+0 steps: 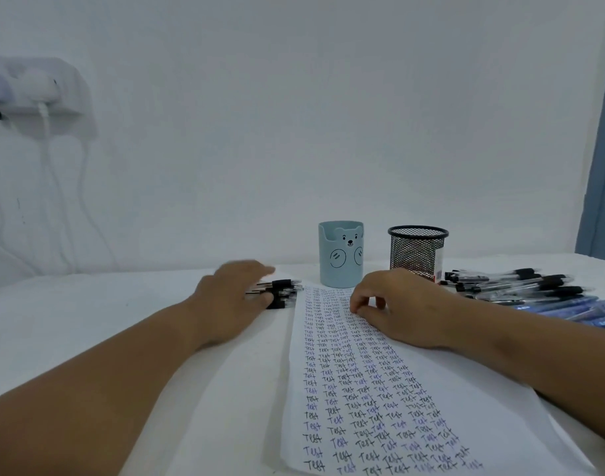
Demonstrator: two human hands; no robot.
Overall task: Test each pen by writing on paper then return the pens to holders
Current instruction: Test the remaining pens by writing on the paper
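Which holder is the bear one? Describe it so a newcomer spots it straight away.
Start at the written sheet on the white table. Just beyond its far edge, against the wall, stand two holders side by side. The bear holder is the left one: solid pale blue with a bear face drawn on it, unlike the black mesh holder to its right.

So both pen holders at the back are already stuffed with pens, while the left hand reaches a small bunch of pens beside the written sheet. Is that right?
Not quite. In the head view the blue bear holder and the black mesh holder show no pens sticking out; they look empty. The rest holds: the left hand reaches a small bunch of pens beside the written sheet.
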